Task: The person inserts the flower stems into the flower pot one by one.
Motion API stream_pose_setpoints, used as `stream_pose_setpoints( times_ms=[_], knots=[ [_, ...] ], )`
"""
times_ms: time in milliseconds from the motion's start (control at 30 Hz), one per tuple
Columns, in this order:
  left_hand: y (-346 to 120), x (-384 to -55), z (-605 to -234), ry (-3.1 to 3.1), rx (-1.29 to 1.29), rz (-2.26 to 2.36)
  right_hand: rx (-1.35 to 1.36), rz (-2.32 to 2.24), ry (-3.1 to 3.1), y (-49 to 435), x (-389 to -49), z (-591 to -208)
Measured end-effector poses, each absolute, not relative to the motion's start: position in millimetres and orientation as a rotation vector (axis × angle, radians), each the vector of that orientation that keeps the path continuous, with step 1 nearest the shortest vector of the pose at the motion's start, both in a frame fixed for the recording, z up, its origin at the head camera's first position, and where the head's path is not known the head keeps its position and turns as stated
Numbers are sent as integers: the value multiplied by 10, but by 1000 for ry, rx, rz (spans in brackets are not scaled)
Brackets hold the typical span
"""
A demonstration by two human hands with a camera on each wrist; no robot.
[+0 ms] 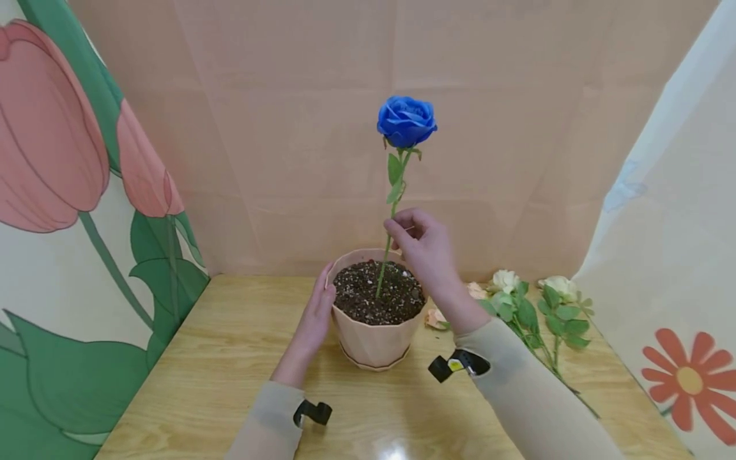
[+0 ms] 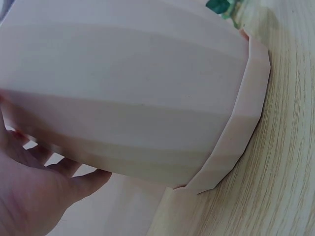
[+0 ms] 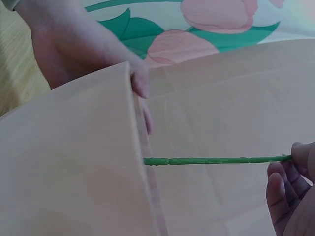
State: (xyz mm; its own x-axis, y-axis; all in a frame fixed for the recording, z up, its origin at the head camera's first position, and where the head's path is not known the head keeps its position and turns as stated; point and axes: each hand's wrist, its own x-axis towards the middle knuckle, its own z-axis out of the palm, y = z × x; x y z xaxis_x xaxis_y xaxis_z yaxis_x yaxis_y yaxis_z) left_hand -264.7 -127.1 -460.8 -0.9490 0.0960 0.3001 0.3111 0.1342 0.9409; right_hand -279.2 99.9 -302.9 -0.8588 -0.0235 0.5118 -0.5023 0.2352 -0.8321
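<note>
A blue rose (image 1: 407, 121) on a long green stem (image 3: 211, 161) stands slightly tilted, its lower end in the dark soil (image 1: 368, 300) of a pale pink faceted pot (image 1: 376, 342). My right hand (image 1: 428, 249) pinches the stem between thumb and fingers, well above the soil. On the pot's left side, my left hand (image 1: 315, 313) rests with fairly straight fingers, the thumb by the rim. The left wrist view shows that hand (image 2: 34, 191) along the pot wall (image 2: 128, 73). Inside the pot, the soil is hidden in both wrist views.
White and peach roses (image 1: 506, 281) with leafy stems lie on the wooden table (image 1: 230, 358), right of the pot. The pot stands in a matching saucer (image 2: 241, 118). A pink cloth (image 1: 287, 128) hangs behind, with floral-printed panels at left and right.
</note>
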Motion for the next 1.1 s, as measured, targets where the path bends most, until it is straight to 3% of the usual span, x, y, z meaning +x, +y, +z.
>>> stream_pose_setpoints(
  times_ms=[1100],
  knots=[
    [-1250,-2663,-4622,-2241,-416,-1890,629,1248,-2285,705,-3064,-3421]
  ],
)
